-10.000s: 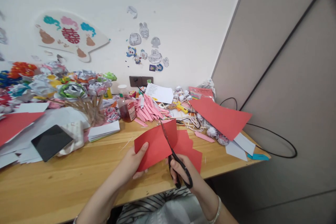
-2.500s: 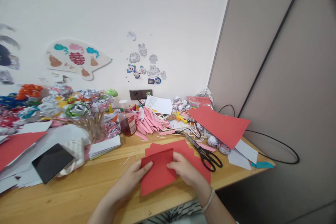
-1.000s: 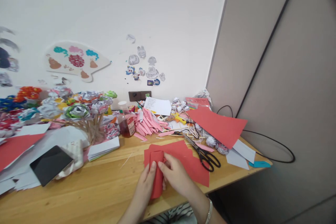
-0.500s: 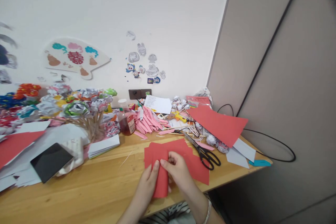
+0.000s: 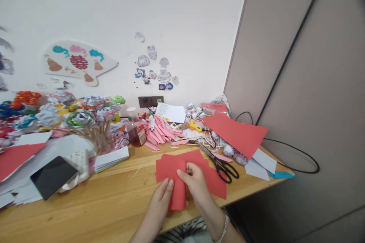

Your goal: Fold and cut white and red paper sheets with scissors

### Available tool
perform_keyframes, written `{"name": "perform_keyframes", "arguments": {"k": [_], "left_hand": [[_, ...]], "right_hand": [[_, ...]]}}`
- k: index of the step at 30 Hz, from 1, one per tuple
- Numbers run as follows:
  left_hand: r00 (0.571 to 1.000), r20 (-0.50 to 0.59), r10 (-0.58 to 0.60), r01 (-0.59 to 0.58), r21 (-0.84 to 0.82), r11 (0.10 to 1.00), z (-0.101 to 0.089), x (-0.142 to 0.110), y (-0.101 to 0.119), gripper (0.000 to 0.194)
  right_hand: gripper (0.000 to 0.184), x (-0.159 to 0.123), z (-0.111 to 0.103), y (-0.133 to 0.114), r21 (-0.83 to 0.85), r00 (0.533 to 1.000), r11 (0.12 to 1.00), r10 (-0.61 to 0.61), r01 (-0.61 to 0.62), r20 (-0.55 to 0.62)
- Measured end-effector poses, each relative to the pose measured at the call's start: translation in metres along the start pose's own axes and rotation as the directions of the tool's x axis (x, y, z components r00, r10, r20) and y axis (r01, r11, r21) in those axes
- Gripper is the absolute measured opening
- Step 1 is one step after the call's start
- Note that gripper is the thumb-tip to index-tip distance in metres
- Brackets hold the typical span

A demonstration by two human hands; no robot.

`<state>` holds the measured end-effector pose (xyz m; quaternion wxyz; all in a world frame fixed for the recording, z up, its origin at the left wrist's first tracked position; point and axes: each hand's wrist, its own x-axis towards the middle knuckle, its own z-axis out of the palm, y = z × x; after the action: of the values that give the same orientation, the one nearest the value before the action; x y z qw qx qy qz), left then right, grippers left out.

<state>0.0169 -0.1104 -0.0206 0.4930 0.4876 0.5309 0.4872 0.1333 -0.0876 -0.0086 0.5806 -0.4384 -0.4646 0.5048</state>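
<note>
A sheet of red paper, bent over into a narrow fold, is held between my two hands near the table's front edge. My left hand grips its left side, thumb on top and the other fingers hidden beneath. On the right edge, toward the top, my right hand pinches the paper between thumb and fingers. More red paper sheets lie flat under and behind the held piece. Black-handled scissors rest just to the right, partly over those sheets.
Pink paper strips, a bottle and a yellow glue gun crowd the back. Paper flowers and a black tablet-like slab are at the left. A large red sheet overlies clutter at the right.
My right hand has shifted slightly up and right along the paper's edge. The folded part looks rounder, and its upper end has moved right. The view has tilted a little.
</note>
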Motion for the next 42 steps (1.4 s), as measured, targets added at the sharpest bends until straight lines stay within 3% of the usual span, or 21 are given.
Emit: {"name": "perform_keyframes", "arguments": {"k": [4,10,13,16,18,20,26,33,37,39,42], "left_hand": [[1.0,-0.015,-0.001,0.001,0.038,0.999,-0.001,0.004,-0.007,0.039],[0.995,-0.086,0.044,-0.039,0.062,0.997,-0.003,0.008,-0.012,0.037],[0.999,0.03,-0.04,0.04,-0.014,0.999,-0.001,0.003,-0.007,0.035],[0.958,0.244,-0.149,0.186,-0.134,0.973,0.002,-0.004,0.002,0.038],[0.927,0.347,-0.145,0.221,-0.192,0.956,0.003,-0.008,0.009,0.04],[0.919,0.379,-0.105,0.199,-0.218,0.955,0.003,-0.01,0.014,0.046],[0.923,0.385,-0.008,0.099,-0.218,0.971,0.002,-0.009,0.014,0.046],[0.928,0.358,-0.108,0.206,-0.249,0.946,0.008,-0.013,0.013,0.047],[0.946,0.316,-0.079,0.171,-0.275,0.946,0.008,-0.013,0.009,0.041],[0.947,0.31,-0.083,0.176,-0.285,0.942,0.006,-0.012,0.006,0.04],[0.929,0.364,-0.066,0.183,-0.3,0.936,0.003,-0.011,0.006,0.039]], "right_hand": [[0.025,-0.001,-0.001,0.0,-0.057,1.0,0.998,-0.029,0.029,0.003],[0.032,-0.009,-0.013,0.007,-0.099,0.954,0.995,0.044,-0.015,0.295],[0.031,-0.012,-0.019,0.011,-0.084,0.955,0.996,0.03,-0.005,0.295],[0.033,-0.012,-0.02,0.011,-0.028,0.96,0.999,0.034,-0.027,0.279],[0.033,-0.01,-0.019,0.009,0.01,0.965,0.999,0.027,-0.03,0.262],[0.034,-0.01,-0.018,0.006,0.03,0.969,0.999,0.018,-0.027,0.247],[0.032,-0.011,-0.014,0.003,0.016,0.973,1.0,-0.005,0.001,0.229],[0.026,-0.01,-0.014,0.007,-0.034,0.979,0.997,-0.06,0.068,0.196],[0.029,-0.011,-0.019,0.0,-0.044,0.936,0.999,0.035,-0.021,0.351],[0.031,-0.013,-0.021,-0.003,-0.023,0.911,1.0,0.018,-0.01,0.413],[0.033,-0.015,-0.021,-0.003,0.034,0.919,0.998,0.027,-0.044,0.394]]}}
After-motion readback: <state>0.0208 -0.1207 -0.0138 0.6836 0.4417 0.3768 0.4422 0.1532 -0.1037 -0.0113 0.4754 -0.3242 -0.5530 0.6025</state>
